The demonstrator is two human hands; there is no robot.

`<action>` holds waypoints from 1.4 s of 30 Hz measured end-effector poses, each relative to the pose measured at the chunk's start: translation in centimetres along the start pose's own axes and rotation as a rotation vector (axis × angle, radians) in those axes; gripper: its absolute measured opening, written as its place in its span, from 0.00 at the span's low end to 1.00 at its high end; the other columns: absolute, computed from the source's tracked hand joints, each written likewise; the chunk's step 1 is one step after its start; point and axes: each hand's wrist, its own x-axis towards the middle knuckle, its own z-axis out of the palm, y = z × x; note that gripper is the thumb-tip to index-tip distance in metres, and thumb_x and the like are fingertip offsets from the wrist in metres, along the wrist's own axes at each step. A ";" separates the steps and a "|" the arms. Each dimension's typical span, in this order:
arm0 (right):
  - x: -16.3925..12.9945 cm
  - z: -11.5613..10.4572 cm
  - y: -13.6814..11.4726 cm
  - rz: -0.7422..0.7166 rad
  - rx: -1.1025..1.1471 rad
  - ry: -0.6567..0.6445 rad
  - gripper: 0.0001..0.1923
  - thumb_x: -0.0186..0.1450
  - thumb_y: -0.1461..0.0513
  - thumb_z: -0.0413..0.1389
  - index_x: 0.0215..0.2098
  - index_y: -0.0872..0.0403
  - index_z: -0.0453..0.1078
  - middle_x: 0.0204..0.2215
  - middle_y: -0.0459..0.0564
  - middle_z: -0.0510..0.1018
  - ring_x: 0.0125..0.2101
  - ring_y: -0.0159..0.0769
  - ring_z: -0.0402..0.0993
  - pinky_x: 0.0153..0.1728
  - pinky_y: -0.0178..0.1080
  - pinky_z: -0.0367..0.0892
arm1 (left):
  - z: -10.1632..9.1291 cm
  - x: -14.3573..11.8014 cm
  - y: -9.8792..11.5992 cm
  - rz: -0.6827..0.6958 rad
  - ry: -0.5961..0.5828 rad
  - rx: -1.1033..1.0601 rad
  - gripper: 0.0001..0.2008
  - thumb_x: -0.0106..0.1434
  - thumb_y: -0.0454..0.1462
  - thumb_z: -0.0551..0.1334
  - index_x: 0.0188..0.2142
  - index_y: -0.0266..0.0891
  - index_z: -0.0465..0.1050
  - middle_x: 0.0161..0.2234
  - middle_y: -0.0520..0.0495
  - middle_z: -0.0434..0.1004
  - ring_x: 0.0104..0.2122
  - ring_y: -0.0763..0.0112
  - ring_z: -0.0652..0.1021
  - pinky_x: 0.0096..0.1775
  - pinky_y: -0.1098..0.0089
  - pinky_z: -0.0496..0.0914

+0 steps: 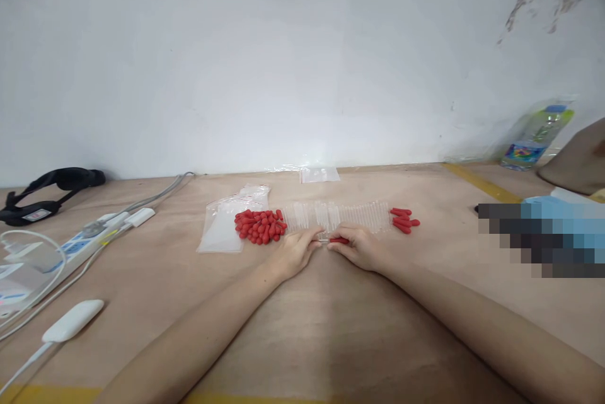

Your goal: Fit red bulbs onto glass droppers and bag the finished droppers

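Seemingly both hands (326,248) pinched on one red-capped dropper (336,240), just between them.

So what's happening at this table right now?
A person works with both bare hands at a brown table. The left hand and right hand meet over a small red bulb and what looks like a thin clear tube. Just behind them lies a row of clear tubes, with a pile of loose red bulbs at its left end and a few finished red-capped pieces at its right.
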 end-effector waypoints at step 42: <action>-0.1 -11.8 7.8 0.915 -0.286 0.077 0.06 0.46 0.63 0.61 0.16 0.55 0.68 0.12 0.47 0.70 0.16 0.32 0.66 0.18 0.34 0.59 | 2.3 8.8 -1.2 -0.774 -0.107 0.500 0.16 0.51 0.41 0.56 0.30 0.29 0.73 0.38 0.28 0.68 0.42 0.45 0.65 0.40 0.53 0.57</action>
